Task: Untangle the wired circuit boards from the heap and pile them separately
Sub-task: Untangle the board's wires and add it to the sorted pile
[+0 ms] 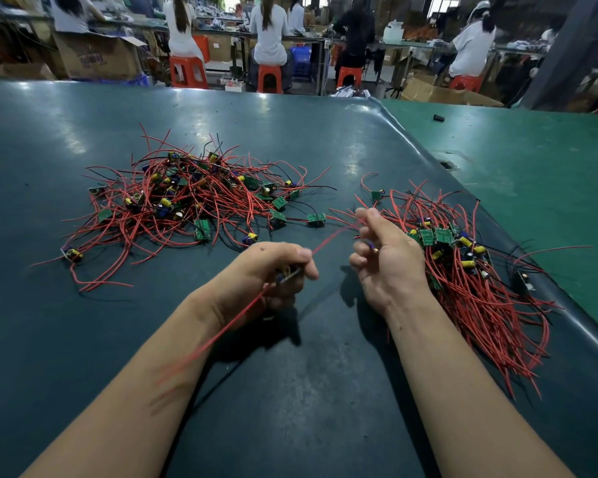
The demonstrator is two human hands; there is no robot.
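left hand (277, 267) curled around a small wired circuit board (288, 272), mostly hidden in the fingers; one red wire (328, 241) runs up-right from the fist toward the right hand, another trails back along the left forearm, blurred.

right hand (382, 250) fingers curled, pinching that red wire near its far end; a small purple and gold part sits in the palm, too hidden to say if it is a second board.

the wire's long axis runs diagonally between the two hands, low at the left fist, higher at the right fingertips. hands are near each other, not touching.

tangled heap (187, 198) lies on the dark surface (308, 391) ahead and to the left of the left hand, well apart from it. sorted pile (470, 270) lies just beside the right hand, on its outer side, wires roughly parallel and pointing toward the person.

judgement: the board looks free of the heap; the sorted pile is nearer the right hand, so laying it down goes rightward, wires lined up with those already there.
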